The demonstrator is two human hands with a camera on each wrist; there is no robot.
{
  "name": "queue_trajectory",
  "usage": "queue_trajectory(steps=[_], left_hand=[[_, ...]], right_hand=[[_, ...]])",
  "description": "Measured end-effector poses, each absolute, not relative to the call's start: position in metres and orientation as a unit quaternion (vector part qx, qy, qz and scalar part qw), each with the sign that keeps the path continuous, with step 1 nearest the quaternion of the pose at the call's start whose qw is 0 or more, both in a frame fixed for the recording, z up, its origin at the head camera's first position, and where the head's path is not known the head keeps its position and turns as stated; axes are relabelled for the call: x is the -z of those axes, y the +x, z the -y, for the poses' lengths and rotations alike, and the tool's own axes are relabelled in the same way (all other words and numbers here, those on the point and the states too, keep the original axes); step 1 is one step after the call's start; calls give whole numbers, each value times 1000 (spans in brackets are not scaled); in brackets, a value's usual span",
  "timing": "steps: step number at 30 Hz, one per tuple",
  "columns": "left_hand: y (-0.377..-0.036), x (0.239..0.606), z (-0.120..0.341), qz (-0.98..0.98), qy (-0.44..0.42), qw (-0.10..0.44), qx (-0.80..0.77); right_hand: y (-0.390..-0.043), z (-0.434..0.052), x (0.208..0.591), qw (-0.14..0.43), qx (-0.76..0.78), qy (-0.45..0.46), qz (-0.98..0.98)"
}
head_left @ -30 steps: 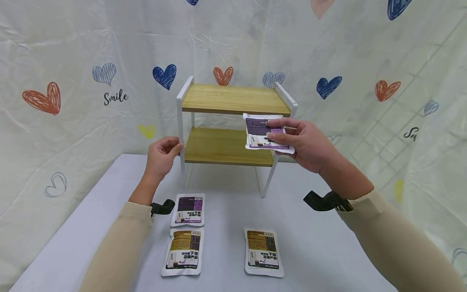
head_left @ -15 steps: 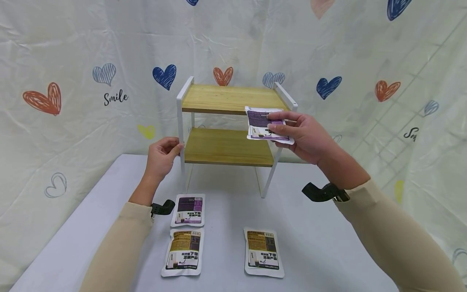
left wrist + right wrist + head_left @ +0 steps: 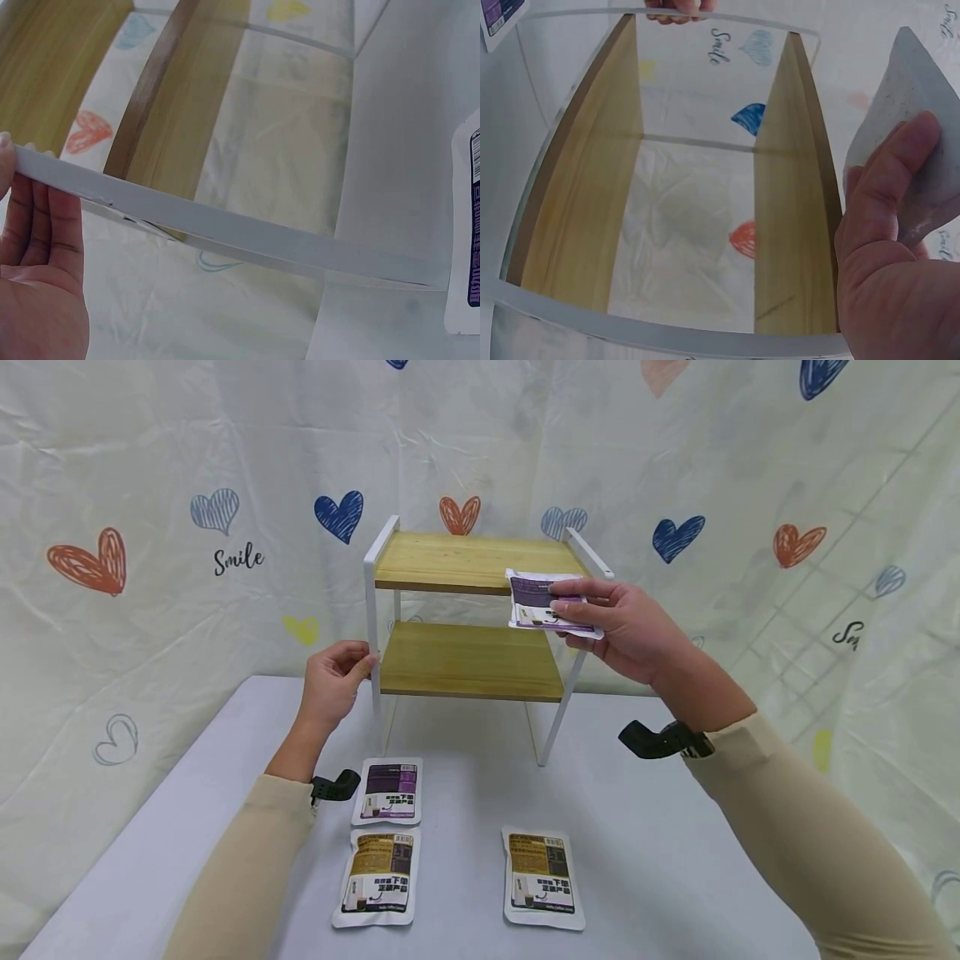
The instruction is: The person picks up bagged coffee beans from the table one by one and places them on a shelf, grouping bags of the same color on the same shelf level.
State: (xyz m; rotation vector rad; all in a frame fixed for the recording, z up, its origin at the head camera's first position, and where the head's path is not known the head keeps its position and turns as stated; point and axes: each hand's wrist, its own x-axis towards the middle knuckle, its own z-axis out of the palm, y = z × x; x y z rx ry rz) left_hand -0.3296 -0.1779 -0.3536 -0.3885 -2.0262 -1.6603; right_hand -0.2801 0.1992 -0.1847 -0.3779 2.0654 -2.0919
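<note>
My right hand (image 3: 626, 627) pinches a white pouch with a purple label (image 3: 534, 614), thumb and fingers on opposite faces. The pouch is tilted in front of the upper board's right front edge; whether it touches the board I cannot tell. In the right wrist view the plain back of this pouch (image 3: 922, 97) shows. My left hand (image 3: 333, 685) grips the left front post of a two-tier shelf rack (image 3: 480, 560), with its fingers behind the white post (image 3: 225, 217) in the left wrist view. The rack has two wooden boards on a white frame.
On the white table (image 3: 457, 877), left of centre, lie a purple-labelled pouch (image 3: 387, 792) and, just nearer, a brown-labelled pouch (image 3: 377, 877). Another brown-labelled pouch (image 3: 542, 881) lies right of centre. A curtain with printed hearts (image 3: 480, 443) hangs behind the rack.
My right hand has lifted the purple-labelled pouch from between the boards' heights to the upper board's front edge, tilting it flatter. My left hand has stayed on the post.
</note>
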Motion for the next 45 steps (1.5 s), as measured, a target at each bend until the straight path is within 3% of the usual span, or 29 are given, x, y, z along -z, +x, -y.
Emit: queue_trajectory(steps=[27, 45], left_hand=[[-328, 354, 177, 746, -139, 240, 606], [-329, 354, 178, 742, -140, 247, 607]], right_hand=[[-291, -204, 179, 150, 716, -177, -659], [-296, -203, 177, 136, 725, -176, -652]])
